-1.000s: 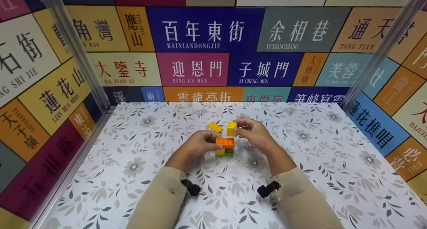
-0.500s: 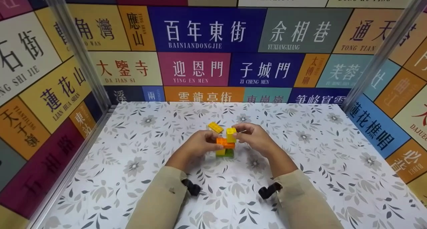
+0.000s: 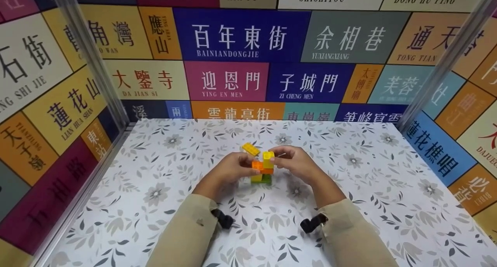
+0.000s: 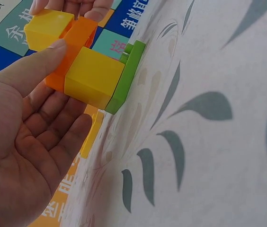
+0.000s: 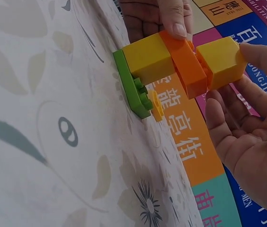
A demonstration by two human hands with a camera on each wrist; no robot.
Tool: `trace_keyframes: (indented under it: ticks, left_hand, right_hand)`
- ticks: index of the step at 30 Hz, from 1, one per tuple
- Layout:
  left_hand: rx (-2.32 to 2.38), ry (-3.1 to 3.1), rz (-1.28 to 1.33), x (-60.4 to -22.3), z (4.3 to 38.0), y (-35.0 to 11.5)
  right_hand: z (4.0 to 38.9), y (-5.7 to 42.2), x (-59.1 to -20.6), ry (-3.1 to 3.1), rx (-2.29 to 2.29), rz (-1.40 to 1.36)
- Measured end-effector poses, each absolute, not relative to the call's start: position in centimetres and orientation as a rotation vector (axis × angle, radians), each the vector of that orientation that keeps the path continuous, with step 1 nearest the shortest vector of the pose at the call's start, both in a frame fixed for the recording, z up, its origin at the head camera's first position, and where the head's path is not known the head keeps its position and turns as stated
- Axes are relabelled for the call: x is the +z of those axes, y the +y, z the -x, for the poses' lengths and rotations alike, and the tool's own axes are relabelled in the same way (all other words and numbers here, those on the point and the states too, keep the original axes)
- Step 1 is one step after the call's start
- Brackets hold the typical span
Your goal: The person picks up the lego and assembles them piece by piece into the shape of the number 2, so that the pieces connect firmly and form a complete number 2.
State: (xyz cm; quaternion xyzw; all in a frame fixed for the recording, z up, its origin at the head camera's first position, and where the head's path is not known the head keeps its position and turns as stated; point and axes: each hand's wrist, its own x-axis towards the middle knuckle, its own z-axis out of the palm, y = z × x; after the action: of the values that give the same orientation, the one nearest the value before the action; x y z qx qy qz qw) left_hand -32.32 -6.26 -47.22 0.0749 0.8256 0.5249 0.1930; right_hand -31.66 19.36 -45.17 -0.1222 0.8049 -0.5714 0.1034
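A small stack of toy building bricks stands on the table in front of me. Its base is a thin green brick (image 5: 131,87), with a yellow brick (image 4: 95,75) on one end and a longer orange brick (image 3: 256,165) across the top. My left hand (image 3: 234,166) holds the orange brick at its left end, thumb on the near side. Between thumb and fingers, my right hand (image 3: 292,158) pinches a second yellow brick (image 3: 268,159) over the orange brick's right end. Orange studs show in a narrow gap beneath that brick in the right wrist view.
A flat yellow brick (image 3: 251,148) lies on the table just behind the stack. The table has a white floral cover (image 3: 163,220). Panels with lettering (image 3: 240,34) surround the table at the back and sides, with clear corner posts (image 3: 99,76).
My right hand has brought the second yellow brick down and toward me, from behind the stack to the orange brick's right end. The left hand has stayed in place.
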Motion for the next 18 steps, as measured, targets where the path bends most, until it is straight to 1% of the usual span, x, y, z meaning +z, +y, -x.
trace_keyframes:
  ticks: [10, 18]
  left_hand:
    - [1.472, 2.303, -0.173, -47.20, 32.28, -6.28]
    - [1.475, 2.341, -0.224, -47.39, 32.38, -6.20]
  right_hand:
    - [31.66, 19.65, -45.22, 2.398, -1.651, 0.373]
    - [31.61, 19.72, -45.02, 2.415, -1.628, 0.394]
